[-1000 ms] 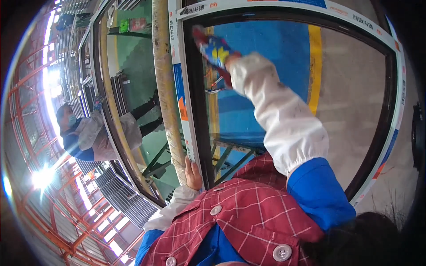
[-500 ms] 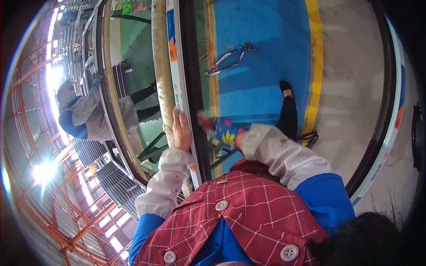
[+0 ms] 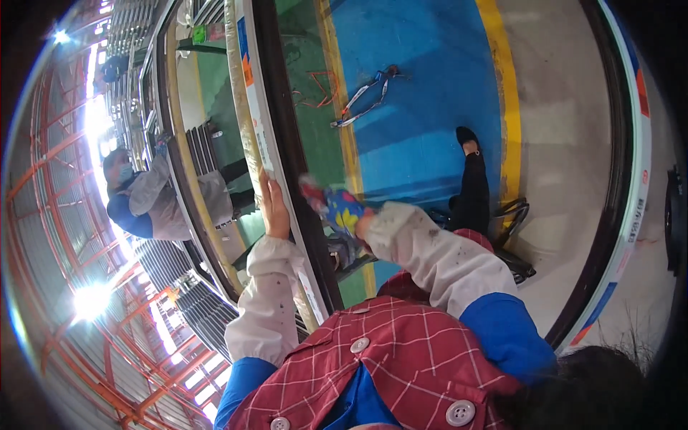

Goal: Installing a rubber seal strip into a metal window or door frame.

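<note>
A long frame bar (image 3: 258, 93), light-coloured on top with a dark inner side, runs away in front of me. My bare left hand (image 3: 275, 206) lies along it, its fingers stretched out and flat on the light strip. My right hand (image 3: 342, 209) wears a blue glove with a bright flower pattern and red fingertips. It is beside the bar's dark side (image 3: 297, 143). The gloved fingers are smeared by motion, so whether they hold anything cannot be made out. A yellowish padded rail (image 3: 244, 107) lies just left of the bar.
Another dark bar with a white strip (image 3: 623, 222) curves along the right. A white strap (image 3: 369, 100) and a reddish cord (image 3: 322, 89) lie on the blue and green floor. Beyond the left rail, a masked person (image 3: 147, 197) stands near stacked metal profiles (image 3: 179, 287).
The view has shifted a little, so the bar sits farther left. My right hand has moved left and slightly up along the dark side. My left hand stays flat on the bar.
</note>
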Available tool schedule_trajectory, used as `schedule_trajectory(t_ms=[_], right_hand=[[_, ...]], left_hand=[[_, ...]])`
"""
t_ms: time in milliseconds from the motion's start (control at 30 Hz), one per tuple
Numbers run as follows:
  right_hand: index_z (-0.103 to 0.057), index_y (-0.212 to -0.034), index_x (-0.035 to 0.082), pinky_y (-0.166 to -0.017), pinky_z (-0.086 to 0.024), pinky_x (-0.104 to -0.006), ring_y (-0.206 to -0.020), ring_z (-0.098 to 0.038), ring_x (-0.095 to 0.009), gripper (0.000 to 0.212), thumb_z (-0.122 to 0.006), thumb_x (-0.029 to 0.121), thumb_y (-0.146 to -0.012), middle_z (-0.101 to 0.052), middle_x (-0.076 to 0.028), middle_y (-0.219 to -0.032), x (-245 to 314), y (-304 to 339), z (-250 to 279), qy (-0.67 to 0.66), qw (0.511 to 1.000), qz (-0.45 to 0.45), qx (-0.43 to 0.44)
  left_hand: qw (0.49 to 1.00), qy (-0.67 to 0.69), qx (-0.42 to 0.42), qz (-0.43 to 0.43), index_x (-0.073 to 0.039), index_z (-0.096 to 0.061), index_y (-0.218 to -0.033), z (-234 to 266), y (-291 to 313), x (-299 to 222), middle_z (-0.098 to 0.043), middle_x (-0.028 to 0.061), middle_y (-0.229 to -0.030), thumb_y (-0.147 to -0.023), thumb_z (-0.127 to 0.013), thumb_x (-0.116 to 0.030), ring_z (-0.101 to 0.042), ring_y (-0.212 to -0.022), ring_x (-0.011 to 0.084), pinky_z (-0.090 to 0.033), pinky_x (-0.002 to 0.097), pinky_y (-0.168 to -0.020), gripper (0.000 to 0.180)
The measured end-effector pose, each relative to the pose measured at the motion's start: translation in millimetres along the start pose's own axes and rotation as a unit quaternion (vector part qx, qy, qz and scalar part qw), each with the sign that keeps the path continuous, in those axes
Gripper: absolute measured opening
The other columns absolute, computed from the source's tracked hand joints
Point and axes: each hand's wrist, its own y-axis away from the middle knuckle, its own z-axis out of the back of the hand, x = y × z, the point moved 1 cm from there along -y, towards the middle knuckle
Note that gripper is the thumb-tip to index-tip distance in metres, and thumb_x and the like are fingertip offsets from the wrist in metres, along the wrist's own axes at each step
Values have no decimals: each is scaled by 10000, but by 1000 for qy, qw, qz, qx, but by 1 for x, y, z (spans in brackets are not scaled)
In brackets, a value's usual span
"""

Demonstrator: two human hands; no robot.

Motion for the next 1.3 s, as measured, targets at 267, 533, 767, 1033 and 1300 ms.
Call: schedule_trajectory(t_ms=[267, 533, 767, 1033, 1300], right_hand=[[-569, -857, 51, -565, -458, -426, -690, -608, -341, 310, -560, 358, -818, -606, -171, -736, 5, -174, 32, 250, 967, -48, 22], [-577, -895, 59, -482, -458, -404, -548, -591, -265, 412, -489, 458, -839, -593, -125, -672, 18, -225, 58, 209, 968, -115, 78], [-594, -914, 74, -482, -460, -378, -542, -588, -239, 375, -505, 430, -840, -585, -101, -639, -8, 9, 32, 198, 933, -192, 230], [-613, -935, 90, -481, -463, -348, -534, -584, -210, 335, -525, 399, -841, -577, -74, -602, 32, 65, 79, 331, 828, -268, 364], [-599, -994, 144, -377, -365, -262, -436, -467, -89, 252, -583, 344, -841, -477, 27, -534, 71, 67, 86, 201, 863, -381, 265]], left_hand=[[998, -30, -18, 51, 36, -318, -1335, -1, 1, -5, -394, 202, -1327, -962, -337, -237, -352, -1249, 296, -234, 338, -1037, 463], [995, -80, 0, 50, 54, -292, -1341, 1, 2, -7, -372, 237, -1338, -952, -356, -206, -343, -1261, 323, -237, 363, -1042, 472], [979, -201, -24, 8, -11, -225, -1379, -11, -11, -69, -363, 257, -1333, -748, -655, -206, -395, -1193, 420, -360, 397, -964, 788], [962, -269, -4, -37, -44, -144, -1407, 20, 164, -26, -209, 210, -1436, -662, -661, -53, -330, -1250, 409, -385, 412, -964, 906], [966, -139, -11, 217, -35, -271, -1372, 40, 443, 149, -341, 225, -1369, -889, -480, -246, -491, -1079, 397, -418, 416, -887, 567]])
